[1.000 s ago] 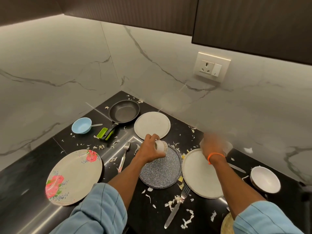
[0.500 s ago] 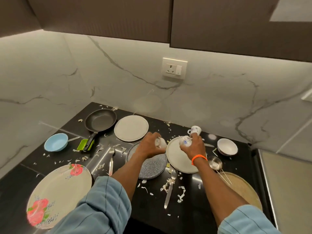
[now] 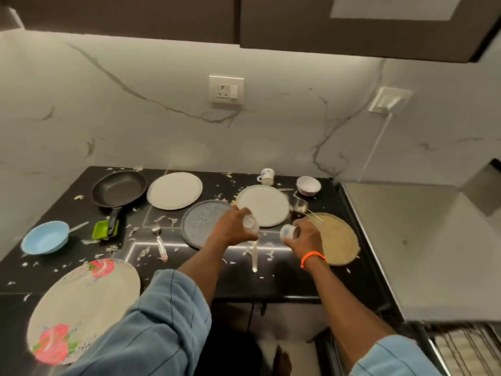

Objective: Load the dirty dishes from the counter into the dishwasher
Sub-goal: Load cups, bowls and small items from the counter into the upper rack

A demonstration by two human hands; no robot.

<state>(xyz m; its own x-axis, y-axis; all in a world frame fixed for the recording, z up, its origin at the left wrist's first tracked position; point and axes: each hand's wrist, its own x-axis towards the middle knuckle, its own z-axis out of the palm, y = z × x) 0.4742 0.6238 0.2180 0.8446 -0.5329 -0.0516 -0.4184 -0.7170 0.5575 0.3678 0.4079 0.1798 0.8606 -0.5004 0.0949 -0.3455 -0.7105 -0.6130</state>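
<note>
Both your hands are up over the black desk (image 3: 244,283) and both are loaded. Your left hand (image 3: 233,226) has its fingers curled round a small white cup (image 3: 250,222), held above the near edge of the grey speckled plate (image 3: 202,222). Your right hand (image 3: 305,236) grips a second cup (image 3: 288,231), a white one with blue print, tipped on its side with its mouth facing left, just off the near edge of the white plate (image 3: 263,206). There's an orange band (image 3: 311,257) on that wrist.

Plenty still out on the desk. A third cup (image 3: 267,176) stands upright at the back by the wall, with a white bowl (image 3: 308,185) to its right. A small steel ladle (image 3: 299,206) lies between the white plate and the tan round plate (image 3: 339,240). Further left, another white plate (image 3: 174,190) sits beside the black frying pan (image 3: 119,188), and a fork (image 3: 160,240) lies in front of them. A blue bowl (image 3: 44,238) sits far left, and the big flowered plate (image 3: 81,308) lies at the near left corner. White scraps are scattered all over. At bottom right, a dishwasher rack (image 3: 466,346) shows below the desk, blurred.
</note>
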